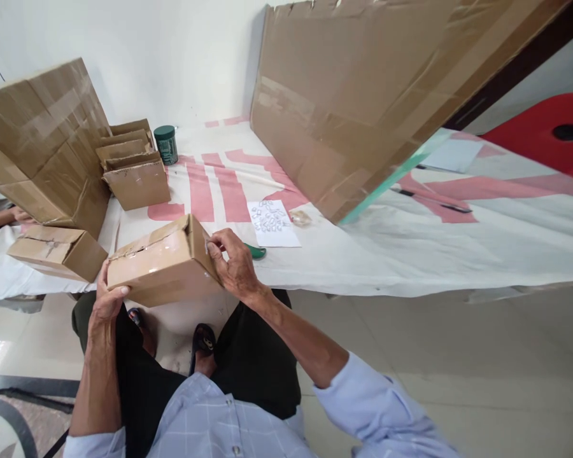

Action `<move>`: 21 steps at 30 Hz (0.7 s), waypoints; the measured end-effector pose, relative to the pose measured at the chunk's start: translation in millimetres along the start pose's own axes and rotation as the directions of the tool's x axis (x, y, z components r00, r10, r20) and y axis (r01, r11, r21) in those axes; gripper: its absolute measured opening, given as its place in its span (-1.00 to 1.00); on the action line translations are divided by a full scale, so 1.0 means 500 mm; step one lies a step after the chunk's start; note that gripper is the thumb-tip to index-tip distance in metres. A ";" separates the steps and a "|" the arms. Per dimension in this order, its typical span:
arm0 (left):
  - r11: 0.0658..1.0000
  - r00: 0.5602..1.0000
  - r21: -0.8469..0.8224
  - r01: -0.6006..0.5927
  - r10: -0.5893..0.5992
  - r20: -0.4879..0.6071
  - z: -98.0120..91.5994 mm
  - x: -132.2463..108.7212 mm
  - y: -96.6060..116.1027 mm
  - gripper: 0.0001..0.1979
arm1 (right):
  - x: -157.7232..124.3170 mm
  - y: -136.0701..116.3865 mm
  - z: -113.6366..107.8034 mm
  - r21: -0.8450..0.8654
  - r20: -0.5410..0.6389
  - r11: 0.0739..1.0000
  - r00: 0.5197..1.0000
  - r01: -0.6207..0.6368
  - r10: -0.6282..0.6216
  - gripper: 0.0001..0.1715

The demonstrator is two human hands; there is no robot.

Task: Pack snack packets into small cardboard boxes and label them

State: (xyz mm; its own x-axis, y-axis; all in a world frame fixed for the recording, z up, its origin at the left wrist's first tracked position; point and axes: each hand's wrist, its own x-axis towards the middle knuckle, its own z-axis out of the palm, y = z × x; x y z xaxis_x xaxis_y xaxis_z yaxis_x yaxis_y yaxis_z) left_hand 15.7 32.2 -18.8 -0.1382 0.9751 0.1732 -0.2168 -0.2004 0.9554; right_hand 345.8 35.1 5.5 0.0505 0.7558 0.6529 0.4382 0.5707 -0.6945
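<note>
A small brown cardboard box [157, 257], its top seam closed under shiny clear tape, is held tilted over the table's front edge. My left hand [109, 296] grips its left end, thumb on the near side. At the right end, my right hand [233, 261] is closed with its fingers curled against the end face, where a light bit of tape shows. Whether the fingertips pinch that tape or just the cardboard is hard to tell. Just beyond my right hand lies a green object [256, 252], partly hidden.
Another taped box [57, 251] lies on the left. Behind it stand a large carton [52, 140], several open small boxes [138, 181] and a green-lidded jar [166, 145]. A printed sheet [274, 222], a big cardboard panel [353, 95], a pen [434, 200] and a red chair [549, 130] are rightward. Someone's hand [21, 215] shows far left.
</note>
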 end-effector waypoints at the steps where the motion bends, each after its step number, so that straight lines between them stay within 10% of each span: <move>1: 0.999 1.000 0.039 -0.030 0.031 -0.006 0.011 0.003 0.010 -0.13 | -0.001 0.015 0.003 0.030 -0.007 0.999 0.999 -0.033 0.033 -0.79; 10: 0.938 0.995 0.342 -0.059 0.026 0.098 0.087 0.017 0.037 -0.19 | -0.040 0.153 0.033 0.124 0.235 0.929 0.920 -0.348 0.313 -0.66; 15: 0.864 0.974 0.479 -0.156 0.053 0.221 0.071 0.013 0.023 -0.12 | -0.020 0.148 -0.001 0.111 0.050 0.919 0.926 -0.378 0.374 -0.60; 18: 0.799 0.958 0.559 -0.221 0.069 0.280 0.066 0.008 0.024 -0.11 | 0.018 0.089 -0.032 0.026 -0.169 0.974 0.959 -0.227 0.228 -0.64; 21: 0.766 0.947 0.587 -0.261 0.085 0.310 0.073 -0.001 0.029 -0.14 | 0.053 0.004 -0.043 -0.114 -0.050 0.989 0.994 0.093 -0.099 -0.73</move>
State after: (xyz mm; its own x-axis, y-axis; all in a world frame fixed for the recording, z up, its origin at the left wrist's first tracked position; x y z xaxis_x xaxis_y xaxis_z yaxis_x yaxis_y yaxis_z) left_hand 48.1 32.5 3.7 0.1504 0.9355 0.3197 0.4378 -0.3530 0.8269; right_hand 367.5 49.2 27.8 0.0517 0.6785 0.7328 0.5401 0.5982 -0.5919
